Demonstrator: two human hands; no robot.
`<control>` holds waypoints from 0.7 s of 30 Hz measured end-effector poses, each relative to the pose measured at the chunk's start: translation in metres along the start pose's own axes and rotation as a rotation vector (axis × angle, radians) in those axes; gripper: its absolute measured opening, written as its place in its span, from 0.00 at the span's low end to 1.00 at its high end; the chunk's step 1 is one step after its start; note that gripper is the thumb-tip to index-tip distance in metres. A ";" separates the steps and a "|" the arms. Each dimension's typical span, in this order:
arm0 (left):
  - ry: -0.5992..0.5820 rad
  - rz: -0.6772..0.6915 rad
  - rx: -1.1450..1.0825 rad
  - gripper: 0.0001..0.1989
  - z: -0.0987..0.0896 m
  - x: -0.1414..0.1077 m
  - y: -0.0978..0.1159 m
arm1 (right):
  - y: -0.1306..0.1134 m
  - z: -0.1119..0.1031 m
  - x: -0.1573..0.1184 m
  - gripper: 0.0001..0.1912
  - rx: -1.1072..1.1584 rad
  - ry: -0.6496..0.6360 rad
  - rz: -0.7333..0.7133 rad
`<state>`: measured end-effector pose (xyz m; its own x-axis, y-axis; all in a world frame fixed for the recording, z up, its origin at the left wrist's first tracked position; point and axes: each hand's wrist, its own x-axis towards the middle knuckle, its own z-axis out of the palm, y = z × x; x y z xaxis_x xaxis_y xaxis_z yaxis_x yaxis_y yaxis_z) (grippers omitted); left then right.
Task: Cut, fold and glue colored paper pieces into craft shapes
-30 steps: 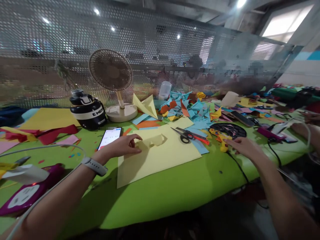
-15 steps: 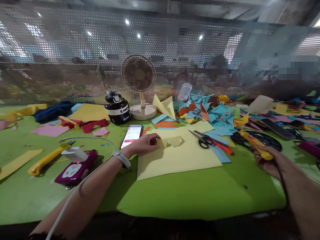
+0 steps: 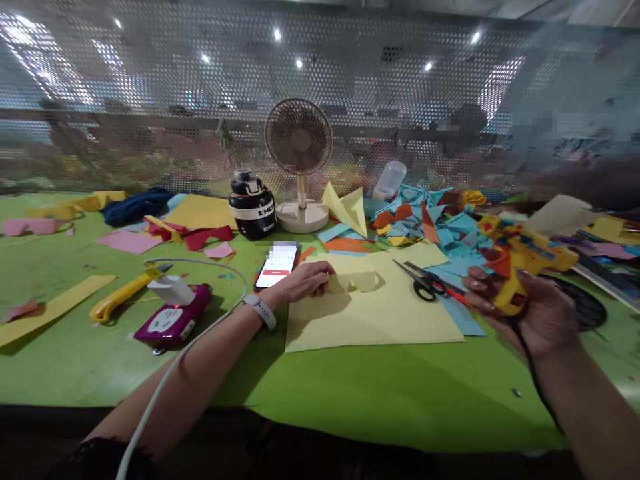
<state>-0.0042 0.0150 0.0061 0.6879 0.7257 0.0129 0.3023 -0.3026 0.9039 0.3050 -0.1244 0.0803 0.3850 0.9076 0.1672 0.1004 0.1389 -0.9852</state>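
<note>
A yellow glue gun with a dark cord is up off the table at the right, and my right hand is wrapped round its handle. My left hand lies at the left part of a large pale yellow sheet. Its fingers are curled at the end of a small cut yellow paper piece, pinching or pressing it. Scissors with black handles lie on the sheet's right side, beside a red-handled tool.
Behind stand a fan and a black bottle. A phone lies near my left wrist. Left are a purple power socket, a white cable and a yellow cutter. Blue paper scraps pile up at back right.
My right hand has raised the glue gun from low at the right and brought it inward, its front turned up. The view has shifted a little; my left hand stays by the small piece.
</note>
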 end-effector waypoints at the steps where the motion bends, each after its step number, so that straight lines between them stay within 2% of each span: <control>1: 0.002 0.004 -0.001 0.08 0.000 0.000 -0.001 | -0.001 0.009 0.003 0.13 0.128 -0.092 0.050; 3: 0.008 0.012 0.005 0.08 0.000 0.001 -0.002 | 0.000 0.024 0.009 0.11 0.319 -0.241 0.156; 4: 0.012 0.017 0.011 0.09 0.000 0.001 -0.002 | 0.002 0.032 0.011 0.10 0.338 -0.284 0.179; 9: 0.048 0.038 0.071 0.10 -0.002 -0.001 0.001 | 0.021 0.064 0.010 0.18 0.003 -0.511 0.166; 14: 0.050 0.054 0.109 0.08 -0.003 -0.002 0.003 | 0.055 0.085 0.007 0.23 -0.153 -0.584 0.208; 18: 0.019 0.046 0.113 0.08 -0.002 -0.002 0.005 | 0.076 0.087 0.006 0.24 -0.139 -0.621 0.293; 21: -0.003 0.042 0.107 0.09 -0.001 -0.004 0.009 | 0.080 0.084 0.003 0.22 -0.133 -0.653 0.309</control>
<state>-0.0045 0.0100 0.0145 0.7030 0.7096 0.0481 0.3422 -0.3967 0.8518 0.2367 -0.0770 -0.0016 -0.2072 0.9545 -0.2145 0.2023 -0.1727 -0.9640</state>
